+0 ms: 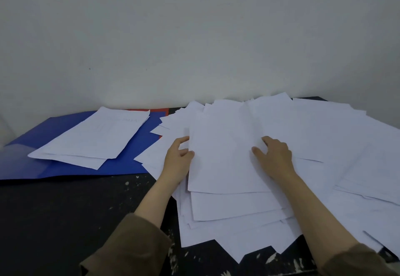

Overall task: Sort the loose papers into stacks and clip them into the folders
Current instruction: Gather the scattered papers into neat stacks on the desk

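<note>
Your left hand (pixel 178 159) is pinching the top sheet (pixel 225 156) of the loose pile (pixel 324 137); your right hand (pixel 275 156) is pressing flat, fingers relaxed. Left of the pile, a blue folder (pixel 65 167) is carrying a stack (pixel 95 135).

Head cam, fwd-down, near table (pixel 65 221)

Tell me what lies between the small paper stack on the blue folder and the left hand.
In the head view, bare blue folder, then the overlapping left edges of the loose papers, lie between the stack and the left hand.
</note>
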